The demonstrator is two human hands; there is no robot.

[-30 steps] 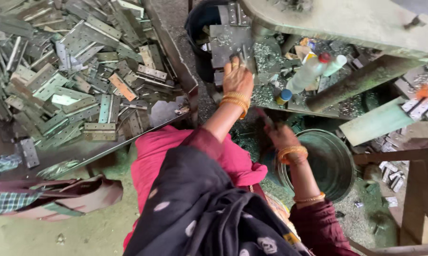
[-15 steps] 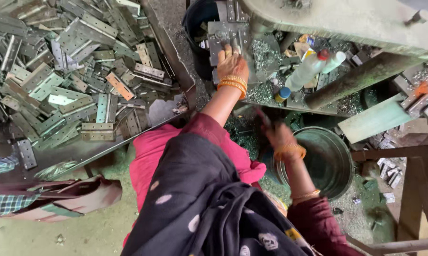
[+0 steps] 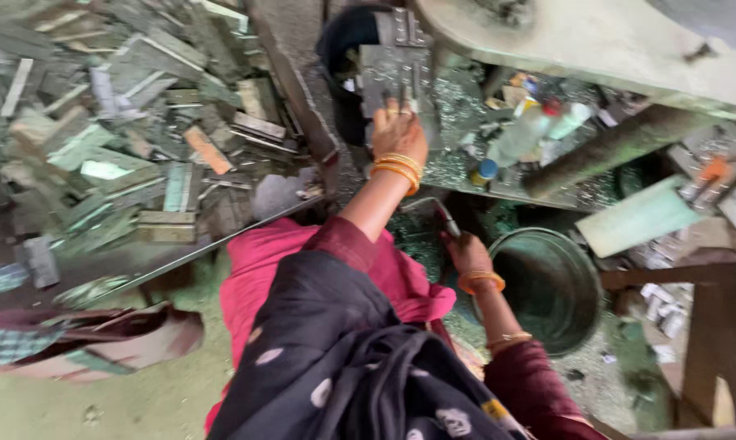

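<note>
My left hand [image 3: 399, 134], with orange bangles at the wrist, reaches forward and lies with its fingers on a flat grey metal plate [image 3: 396, 69] on the machine's bed. Whether it grips the plate or only presses on it cannot be told. My right hand [image 3: 465, 251] is lower and closer to me, closed around a thin curved metal lever [image 3: 435, 208] with a dark red tip. It is just left of a round metal basin [image 3: 584, 297] on the floor. My pink and black clothing fills the bottom middle.
A big heap of flat grey metal pieces [image 3: 131, 147] covers the left. Plastic bottles [image 3: 531, 130] lie among metal shavings to the right of the plate. A heavy greenish machine frame [image 3: 596, 41] spans the top right. A wooden post [image 3: 710, 326] stands at the right.
My left hand has slid a little farther forward over the metal plate. My right hand stays on the lever by the basin. The view has shifted slightly.
</note>
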